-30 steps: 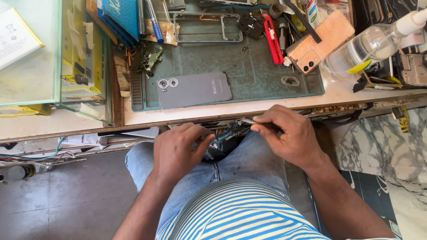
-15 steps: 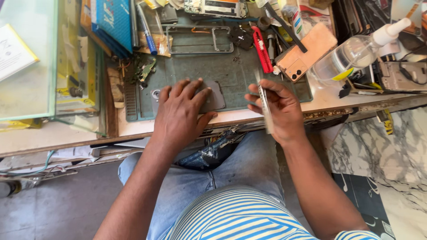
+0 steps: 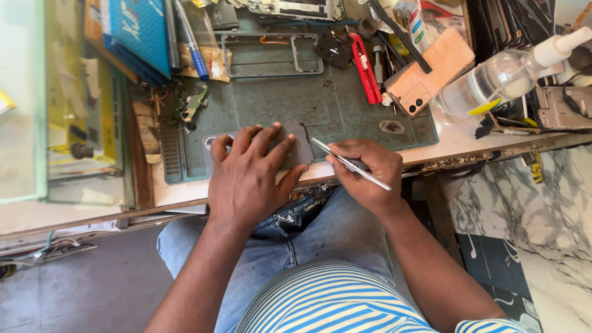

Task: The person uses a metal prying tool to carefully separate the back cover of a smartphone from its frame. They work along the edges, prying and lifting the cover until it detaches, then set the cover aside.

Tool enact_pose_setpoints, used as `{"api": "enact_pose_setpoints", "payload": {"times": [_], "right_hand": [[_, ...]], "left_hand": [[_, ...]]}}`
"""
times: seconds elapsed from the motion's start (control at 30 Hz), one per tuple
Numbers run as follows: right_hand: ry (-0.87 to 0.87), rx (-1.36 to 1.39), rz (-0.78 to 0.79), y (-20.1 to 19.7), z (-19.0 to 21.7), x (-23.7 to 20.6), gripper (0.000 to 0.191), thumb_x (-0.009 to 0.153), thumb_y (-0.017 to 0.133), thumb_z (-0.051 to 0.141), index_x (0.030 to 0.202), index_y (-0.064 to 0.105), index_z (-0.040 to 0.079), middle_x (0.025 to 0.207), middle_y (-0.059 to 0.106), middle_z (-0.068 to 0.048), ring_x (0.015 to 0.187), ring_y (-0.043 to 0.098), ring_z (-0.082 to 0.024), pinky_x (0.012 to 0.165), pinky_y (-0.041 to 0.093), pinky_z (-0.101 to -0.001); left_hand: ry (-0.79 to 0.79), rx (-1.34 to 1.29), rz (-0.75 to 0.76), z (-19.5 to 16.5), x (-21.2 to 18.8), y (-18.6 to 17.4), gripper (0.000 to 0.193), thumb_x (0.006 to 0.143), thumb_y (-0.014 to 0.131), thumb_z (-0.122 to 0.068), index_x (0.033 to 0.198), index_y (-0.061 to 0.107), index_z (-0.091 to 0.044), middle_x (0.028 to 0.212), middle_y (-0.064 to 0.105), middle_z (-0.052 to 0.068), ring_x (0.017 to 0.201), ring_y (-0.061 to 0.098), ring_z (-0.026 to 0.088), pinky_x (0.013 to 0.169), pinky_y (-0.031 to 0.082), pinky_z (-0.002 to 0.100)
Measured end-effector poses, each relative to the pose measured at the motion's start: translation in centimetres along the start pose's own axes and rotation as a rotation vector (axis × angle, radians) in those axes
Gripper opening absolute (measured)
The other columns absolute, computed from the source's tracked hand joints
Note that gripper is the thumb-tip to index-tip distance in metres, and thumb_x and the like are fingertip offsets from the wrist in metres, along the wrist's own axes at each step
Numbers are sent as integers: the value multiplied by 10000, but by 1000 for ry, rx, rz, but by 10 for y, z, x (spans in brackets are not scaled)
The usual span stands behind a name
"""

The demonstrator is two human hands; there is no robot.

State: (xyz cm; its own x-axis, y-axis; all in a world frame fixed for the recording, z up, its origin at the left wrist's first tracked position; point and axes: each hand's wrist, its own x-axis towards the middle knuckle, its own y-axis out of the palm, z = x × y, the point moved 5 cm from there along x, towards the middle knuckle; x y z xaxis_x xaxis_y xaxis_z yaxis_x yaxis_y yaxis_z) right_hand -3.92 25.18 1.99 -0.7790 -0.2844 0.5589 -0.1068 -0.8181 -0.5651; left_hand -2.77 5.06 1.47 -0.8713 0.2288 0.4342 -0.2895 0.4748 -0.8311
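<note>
A grey phone point(image 3: 301, 145) lies back up on the green work mat point(image 3: 277, 105) near the bench's front edge. My left hand point(image 3: 250, 176) rests flat on it, fingers spread, covering most of it. My right hand point(image 3: 367, 169) holds thin metal tweezers point(image 3: 348, 163) with the tip pointing at the phone's right end. Both forearms reach up from my lap, over jeans and a striped shirt.
On the mat lie a phone frame point(image 3: 271, 55), a red utility knife point(image 3: 365, 68), and a pink phone back point(image 3: 430, 71). A clear spray bottle point(image 3: 499, 77) stands at the right. Blue boxes point(image 3: 139, 34) and a glass case point(image 3: 37, 105) are on the left.
Both hands rose from my lap to the bench. My left hand came down on the phone, and my right hand brought the tweezers to the phone's right end.
</note>
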Motion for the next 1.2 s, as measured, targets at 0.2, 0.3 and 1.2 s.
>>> {"api": "enact_pose_setpoints", "payload": {"times": [0.2,0.3,1.2], "right_hand": [[-46,-74,18,6,-2,0,191,885,837,27,932,653,8,999,763,-156,885,783,-241,748,620,-313],[-69,-89,30,8,1,2,198,877,840,28,912,646,6,992,761,-158,866,775,-239,732,615,-315],[-113,-239,50,19,11,5,170,854,842,-24,908,683,3,1011,750,-120,912,749,-254,764,607,-339]], "left_hand": [[-7,-6,26,2,2,2,505,890,711,-509,1247,744,-154,1345,651,61,1237,554,250,991,343,496],[-16,-13,27,3,3,3,500,879,717,-509,1230,748,-155,1336,652,60,1233,554,252,998,343,502],[-5,-20,39,3,3,6,478,901,724,-493,1232,755,-149,1338,651,49,1228,556,247,1010,344,492]]}}
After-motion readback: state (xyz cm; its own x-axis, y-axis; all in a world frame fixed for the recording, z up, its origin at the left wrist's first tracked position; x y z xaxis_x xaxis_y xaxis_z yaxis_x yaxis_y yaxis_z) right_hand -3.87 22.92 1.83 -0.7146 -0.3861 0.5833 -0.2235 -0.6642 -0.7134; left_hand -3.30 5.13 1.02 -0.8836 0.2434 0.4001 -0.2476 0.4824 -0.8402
